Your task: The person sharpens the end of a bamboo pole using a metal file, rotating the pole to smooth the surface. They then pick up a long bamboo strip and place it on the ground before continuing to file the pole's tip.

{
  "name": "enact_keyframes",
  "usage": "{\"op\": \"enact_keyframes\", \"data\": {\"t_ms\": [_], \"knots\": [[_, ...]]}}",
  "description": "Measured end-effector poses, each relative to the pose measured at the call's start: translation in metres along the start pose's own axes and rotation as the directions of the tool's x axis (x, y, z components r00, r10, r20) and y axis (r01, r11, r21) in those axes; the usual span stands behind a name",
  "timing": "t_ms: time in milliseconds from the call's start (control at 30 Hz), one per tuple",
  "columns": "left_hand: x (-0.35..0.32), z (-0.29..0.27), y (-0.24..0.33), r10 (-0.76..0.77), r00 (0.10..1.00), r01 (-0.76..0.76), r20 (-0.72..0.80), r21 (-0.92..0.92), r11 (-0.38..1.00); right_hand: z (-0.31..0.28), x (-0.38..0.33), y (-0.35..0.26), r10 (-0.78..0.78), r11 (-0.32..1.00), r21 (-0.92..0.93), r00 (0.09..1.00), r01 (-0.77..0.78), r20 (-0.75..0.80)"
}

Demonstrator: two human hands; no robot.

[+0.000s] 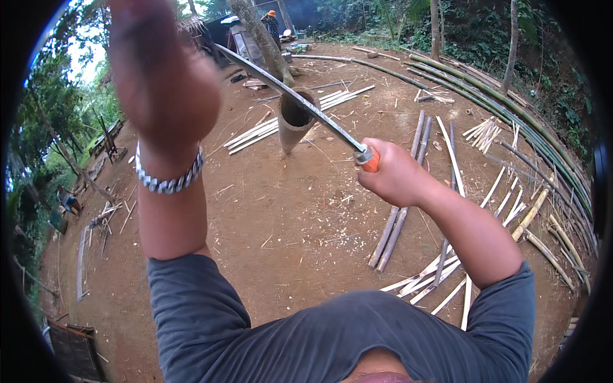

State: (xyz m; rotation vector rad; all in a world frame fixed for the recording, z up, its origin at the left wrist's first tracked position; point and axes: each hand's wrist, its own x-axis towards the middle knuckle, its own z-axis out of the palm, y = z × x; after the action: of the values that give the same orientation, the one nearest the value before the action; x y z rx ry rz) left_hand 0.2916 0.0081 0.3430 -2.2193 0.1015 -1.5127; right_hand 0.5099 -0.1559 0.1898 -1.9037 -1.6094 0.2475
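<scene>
My right hand (394, 173) is closed around the orange handle of a machete (319, 117). Its long blade slants up and to the left, away from me. Behind the blade, in the picture, a hollow brownish tube (292, 136) shows its dark open top and narrows toward the ground; whether the blade touches it I cannot tell. My left hand (163, 83) is raised close to the camera at upper left, dark and smeared, its fingers not clear. A silver-and-dark braided bracelet (169, 182) circles that wrist.
Pale split strips (262, 136) lie beyond the tube. Dark poles (394, 236) and more strips (421, 281) are on the dirt at right. Long green bamboo poles (511, 108) curve along the right edge. A tree trunk (267, 48) and a person in an orange hat (272, 29) are farther back.
</scene>
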Motion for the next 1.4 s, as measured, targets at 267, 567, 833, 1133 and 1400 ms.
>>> {"op": "enact_keyframes", "data": {"t_ms": [267,567,833,1133,1400], "knots": [[-0.222,0.092,0.117,-0.517,0.837,0.527,0.18,-0.522,0.671,0.039,-0.057,0.007,0.033,0.985,0.167,0.993,-0.052,0.11],[-0.221,0.144,0.124,-0.617,0.787,0.56,-0.004,-0.415,0.717,0.061,-0.085,0.025,-0.021,0.982,0.19,0.999,0.013,0.041],[-0.214,0.149,0.121,-0.625,0.78,0.578,0.034,-0.42,0.7,0.054,-0.087,0.021,0.053,0.973,0.223,0.998,-0.061,0.043],[-0.208,0.157,0.118,-0.601,0.799,0.555,0.002,-0.387,0.736,0.059,-0.074,0.04,0.024,0.974,0.225,1.0,-0.022,-0.007],[-0.2,0.161,0.114,-0.596,0.803,0.546,-0.009,-0.392,0.741,0.041,-0.073,0.034,0.087,0.973,0.211,0.995,-0.095,0.045]]}}
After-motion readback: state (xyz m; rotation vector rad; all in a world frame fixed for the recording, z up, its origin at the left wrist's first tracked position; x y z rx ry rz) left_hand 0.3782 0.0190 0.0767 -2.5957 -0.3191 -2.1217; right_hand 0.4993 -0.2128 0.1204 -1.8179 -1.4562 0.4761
